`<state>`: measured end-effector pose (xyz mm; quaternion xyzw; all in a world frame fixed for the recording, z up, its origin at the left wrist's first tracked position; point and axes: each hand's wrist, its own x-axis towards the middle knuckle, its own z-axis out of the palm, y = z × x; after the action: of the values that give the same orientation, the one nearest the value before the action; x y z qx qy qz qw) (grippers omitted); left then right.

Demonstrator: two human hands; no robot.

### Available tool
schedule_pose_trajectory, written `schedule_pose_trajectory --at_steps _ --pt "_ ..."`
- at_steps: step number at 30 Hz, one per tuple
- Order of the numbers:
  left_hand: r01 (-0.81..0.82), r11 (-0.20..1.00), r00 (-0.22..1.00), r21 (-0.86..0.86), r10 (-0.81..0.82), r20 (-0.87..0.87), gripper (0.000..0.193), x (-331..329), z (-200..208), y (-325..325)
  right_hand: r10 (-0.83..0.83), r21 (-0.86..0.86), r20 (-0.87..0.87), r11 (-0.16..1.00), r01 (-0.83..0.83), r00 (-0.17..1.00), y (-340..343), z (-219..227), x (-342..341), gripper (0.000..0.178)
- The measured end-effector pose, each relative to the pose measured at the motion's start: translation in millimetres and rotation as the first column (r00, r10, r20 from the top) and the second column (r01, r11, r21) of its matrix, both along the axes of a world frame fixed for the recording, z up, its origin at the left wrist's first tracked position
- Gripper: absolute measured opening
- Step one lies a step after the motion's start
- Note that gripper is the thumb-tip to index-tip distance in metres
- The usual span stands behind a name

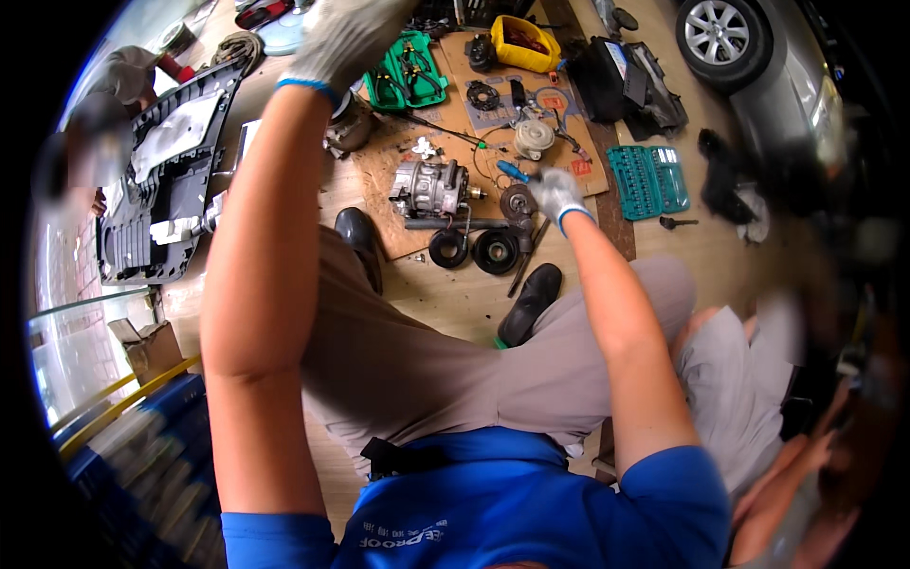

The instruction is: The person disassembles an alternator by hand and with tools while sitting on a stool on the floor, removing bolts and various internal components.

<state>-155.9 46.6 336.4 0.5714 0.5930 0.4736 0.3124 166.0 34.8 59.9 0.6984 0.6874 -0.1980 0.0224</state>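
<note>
One blue-handled screwdriver gripped in gloved right hand, on cardboard at twelve o'clock, beside metal compressor at nine o'clock. Left hand raised, grip unclear. Best kept square to the round clutch plate, steady pressure.

Left arm raised high, forearm bare, nearly straight, reaching up toward top of view. Left hand in white knit glove with blue cuff, fingers loosely curled, grasp not clear. Right arm extended forward and down, elbow slightly bent. Right hand gloved alike, fingers closed in a grip. Both upper arms in blue short sleeves.
</note>
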Motion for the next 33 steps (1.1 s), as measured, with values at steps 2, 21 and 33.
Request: schedule_pose_trajectory --at_steps 2,21,33 --pt "0.026 0.998 0.999 0.058 -0.024 -0.031 0.051 -12 -8 2 0.023 -0.218 0.184 0.976 0.018 0.983 -17 -61 42 0.035" --pt "0.24 0.816 0.664 -0.526 -0.534 -0.524 0.077 1 -254 49 -0.392 -0.299 -0.184 0.896 0.329 0.901 -71 -152 -98 0.046" --pt "0.139 0.85 0.651 -0.507 -0.465 -0.601 0.06 29 -434 21 -0.573 -0.331 -0.58 0.815 0.475 0.579 -91 -153 -83 0.029"
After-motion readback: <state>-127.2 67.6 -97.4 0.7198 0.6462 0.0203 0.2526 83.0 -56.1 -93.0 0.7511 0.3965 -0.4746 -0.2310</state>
